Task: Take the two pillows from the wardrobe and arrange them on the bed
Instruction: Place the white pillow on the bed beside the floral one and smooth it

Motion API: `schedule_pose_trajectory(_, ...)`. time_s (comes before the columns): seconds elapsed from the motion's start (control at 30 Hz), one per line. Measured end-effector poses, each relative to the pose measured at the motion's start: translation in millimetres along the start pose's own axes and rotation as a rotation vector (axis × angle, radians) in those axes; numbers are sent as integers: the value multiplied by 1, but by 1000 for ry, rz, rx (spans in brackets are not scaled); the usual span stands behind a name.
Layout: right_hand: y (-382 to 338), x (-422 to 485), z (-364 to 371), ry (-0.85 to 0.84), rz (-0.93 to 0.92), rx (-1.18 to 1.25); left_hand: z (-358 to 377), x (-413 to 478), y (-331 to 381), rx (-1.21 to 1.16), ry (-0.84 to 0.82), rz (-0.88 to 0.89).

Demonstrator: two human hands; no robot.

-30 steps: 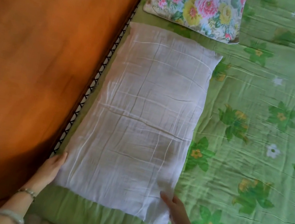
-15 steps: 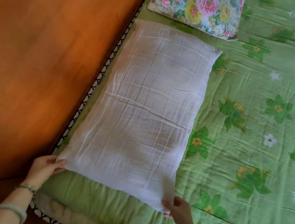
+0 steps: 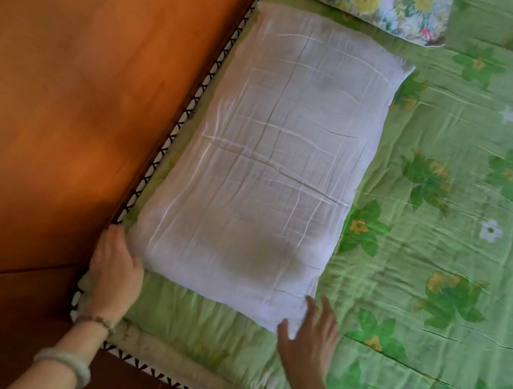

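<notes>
A white pillow [image 3: 268, 176] lies flat on the green floral bedspread [image 3: 441, 259], its long side along the wooden headboard [image 3: 78, 96]. A floral pillow [image 3: 376, 0] lies just beyond its far end, partly cut off by the top of the view. My left hand [image 3: 115, 267] rests against the white pillow's near-left corner, fingers fairly straight, between pillow and headboard. My right hand [image 3: 310, 334] is at the near-right corner with fingers spread and blurred, touching or just above the fabric.
The bed's near edge with its black-and-white trim [image 3: 151, 367] runs below my hands. The headboard fills the left of the view. The bedspread stretches far to the right. A bracelet and a bangle sit on my left wrist.
Both hands pinched the white pillow's near corners half a second ago. Now the right hand has let go and spread its fingers, and the left lies flat against the corner.
</notes>
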State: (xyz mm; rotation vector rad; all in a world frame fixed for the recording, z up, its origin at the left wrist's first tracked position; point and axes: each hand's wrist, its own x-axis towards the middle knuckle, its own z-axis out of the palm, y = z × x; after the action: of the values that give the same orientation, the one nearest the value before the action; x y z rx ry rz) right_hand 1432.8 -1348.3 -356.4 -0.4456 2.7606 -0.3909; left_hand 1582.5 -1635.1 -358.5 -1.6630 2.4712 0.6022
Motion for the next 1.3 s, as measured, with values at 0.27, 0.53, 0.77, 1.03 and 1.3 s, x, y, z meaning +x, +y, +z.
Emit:
schedule_pose_trajectory(0.27, -87, 18, 82, -69, -796, -159, 66, -11, 32, 411, -57, 813)
schedule_pose_trajectory(0.53, 57, 24, 63, -101, -700, -346, 49, 21, -49, 484, -38, 690)
schedule_pose_trajectory(0.77, 5, -31, 47, -28, -697, -150, 45, -52, -14, -675, -33, -415)
schedule_pose_trajectory(1.03, -40, 3, 65, -68, -599, -234, 67, -44, 8, -933, -316, -535)
schedule_pose_trajectory(1.3, -37, -3, 56, -235, -673, -117, 61, -60, -2, -427, -255, -216)
